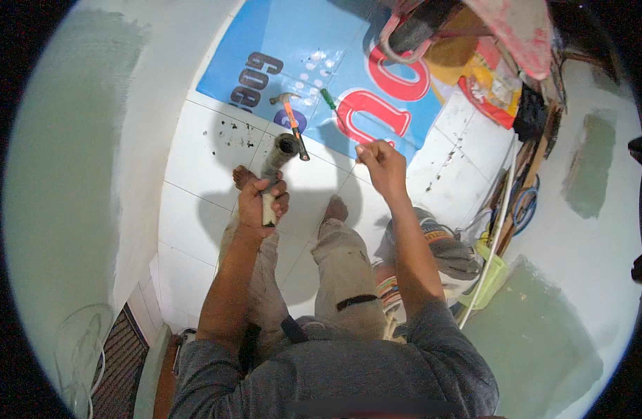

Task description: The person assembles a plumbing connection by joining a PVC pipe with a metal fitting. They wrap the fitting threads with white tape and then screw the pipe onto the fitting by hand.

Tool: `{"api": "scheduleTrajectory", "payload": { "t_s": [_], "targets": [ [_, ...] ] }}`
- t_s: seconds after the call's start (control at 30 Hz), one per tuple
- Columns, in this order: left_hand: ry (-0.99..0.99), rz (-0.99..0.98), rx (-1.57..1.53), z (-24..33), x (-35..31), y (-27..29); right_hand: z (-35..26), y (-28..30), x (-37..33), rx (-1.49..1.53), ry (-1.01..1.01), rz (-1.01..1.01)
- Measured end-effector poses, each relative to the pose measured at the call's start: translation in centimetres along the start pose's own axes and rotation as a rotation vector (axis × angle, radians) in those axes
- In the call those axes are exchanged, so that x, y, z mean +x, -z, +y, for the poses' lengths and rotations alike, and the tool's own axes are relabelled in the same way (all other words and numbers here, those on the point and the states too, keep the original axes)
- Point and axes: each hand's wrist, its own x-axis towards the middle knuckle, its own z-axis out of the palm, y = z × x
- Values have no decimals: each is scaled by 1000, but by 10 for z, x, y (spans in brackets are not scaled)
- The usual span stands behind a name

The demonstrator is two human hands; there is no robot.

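My left hand (261, 202) is wrapped round a short grey pipe (275, 159), whose round open end points up and away from me. The pipe's pale lower end shows below my fingers. My right hand (384, 167) is raised over the floor, apart from the pipe, with thumb and fingers curled together; whatever they may hold is too small to make out. Beyond the pipe lies a claw hammer (291, 115) with an orange and black handle. A green-handled screwdriver (328, 99) lies to its right on a blue printed sheet (293, 28).
Dark crumbs (240, 133) are scattered on the white tiled floor (188, 209). At the right stand a bucket (450, 255), a pale green container (492, 276), a thin white pipe (499, 209) and wooden boards along the wall. A reddish wheelbarrow-like tub (520, 35) stands at the far right.
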Motion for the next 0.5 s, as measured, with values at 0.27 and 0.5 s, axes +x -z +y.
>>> {"api": "scheduleTrajectory", "payload": {
  "t_s": [0.27, 0.5],
  "targets": [
    [156, -285, 214, -31, -90, -173, -333, 111, -129, -137, 511, -24],
    [61, -350, 588, -64, -172, -279, -430, 172, -198, -437, 698, 1]
  ]
}}
